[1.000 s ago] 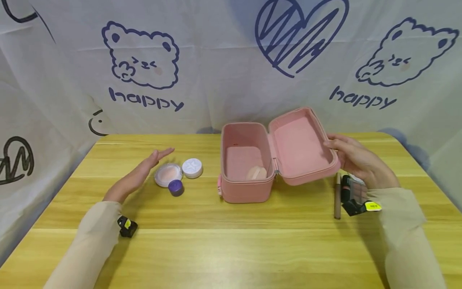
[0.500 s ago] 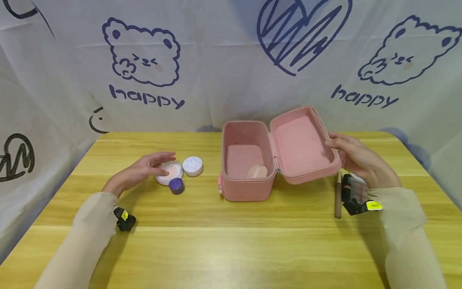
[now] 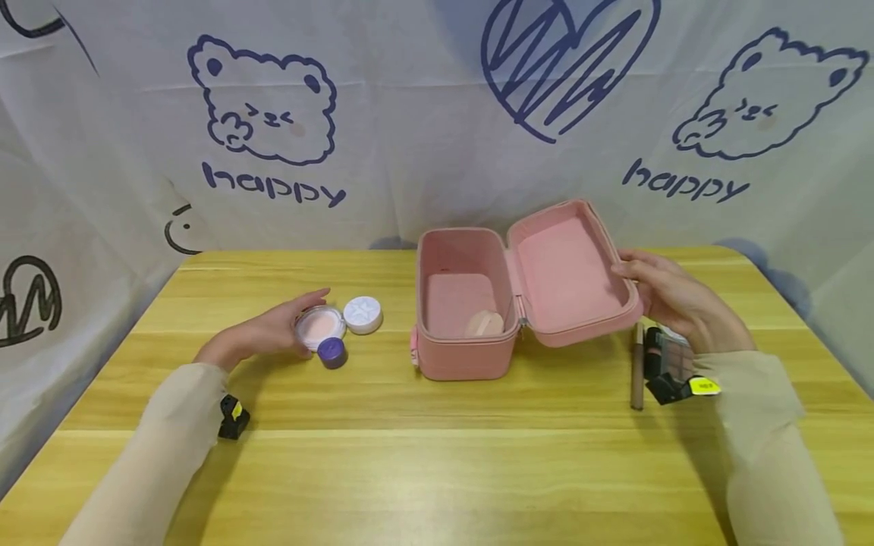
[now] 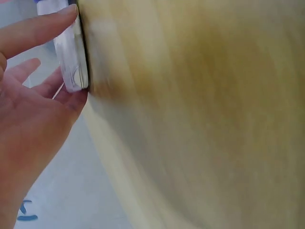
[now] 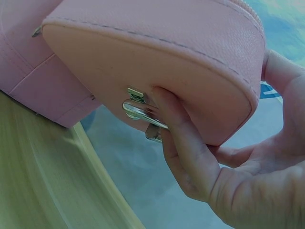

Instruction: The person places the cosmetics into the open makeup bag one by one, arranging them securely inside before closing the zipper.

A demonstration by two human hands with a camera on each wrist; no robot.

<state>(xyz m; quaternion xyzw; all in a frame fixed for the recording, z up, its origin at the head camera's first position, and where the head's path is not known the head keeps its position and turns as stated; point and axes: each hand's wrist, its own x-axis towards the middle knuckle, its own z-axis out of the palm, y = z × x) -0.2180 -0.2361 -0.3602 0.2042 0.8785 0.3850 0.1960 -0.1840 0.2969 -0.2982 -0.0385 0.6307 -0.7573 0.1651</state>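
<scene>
My left hand grips a round powder compact by its edge, with the compact still down at the table. In the left wrist view the thumb lies on one side of the clear rim and fingers curl round the other. Close beside the compact are a white round tin with a star on top and a small purple cap-like piece. My right hand holds the raised lid of a pink cosmetic case. Its fingers press the lid's outside near a metal handle.
A powder puff lies inside the case. Under my right forearm are a brown stick, a black tube and a clear-topped palette. A printed cloth hangs behind the wooden table.
My left hand has come down from above the compact, and its thumb and fingers have closed round the edge. The right hand keeps the lid in the same place.
</scene>
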